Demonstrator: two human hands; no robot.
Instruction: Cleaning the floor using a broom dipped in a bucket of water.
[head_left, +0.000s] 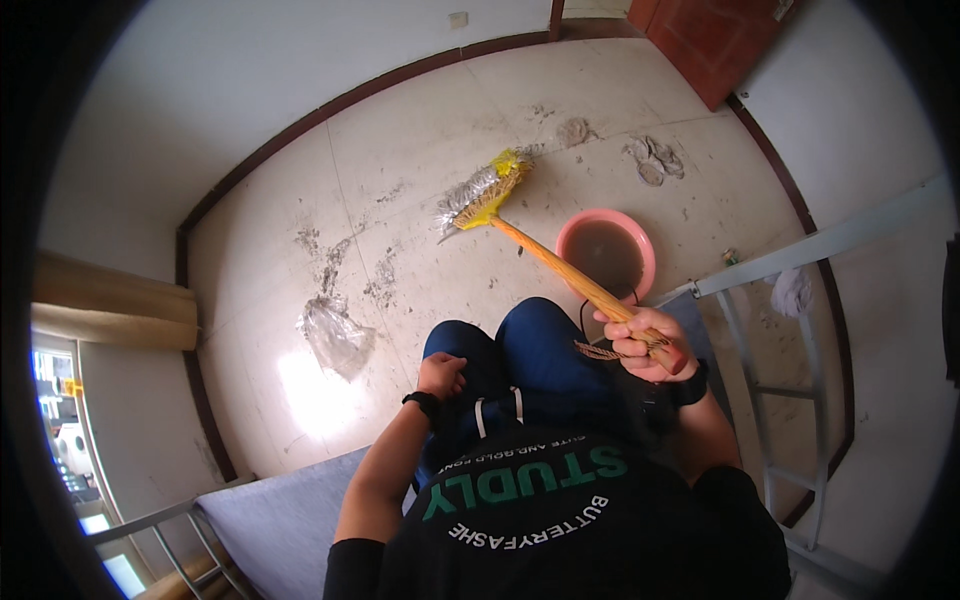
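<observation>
My right hand (651, 341) is wrapped around the upper end of a broom's wooden handle (559, 266). A cord loop (598, 350) hangs from the handle beside my fingers. The yellow broom head (484, 210), with silver and yellow bristles, rests on the floor (420, 285) ahead of me. My left hand (442, 374) lies on my left thigh, fingers curled and apparently holding nothing. Beside the handle stands a pink basin (651, 251) of murky dark water; the handle passes over its near left rim in this view.
Dark debris (330, 262) streaks the floor. A clear plastic bag (334, 337) lies left of my knees. Crumpled dirty cloths (654, 160) lie beyond the basin. I sit on a grey-covered bed (285, 499), with metal rails (754, 375) to the right. A red door (712, 45) stands far right.
</observation>
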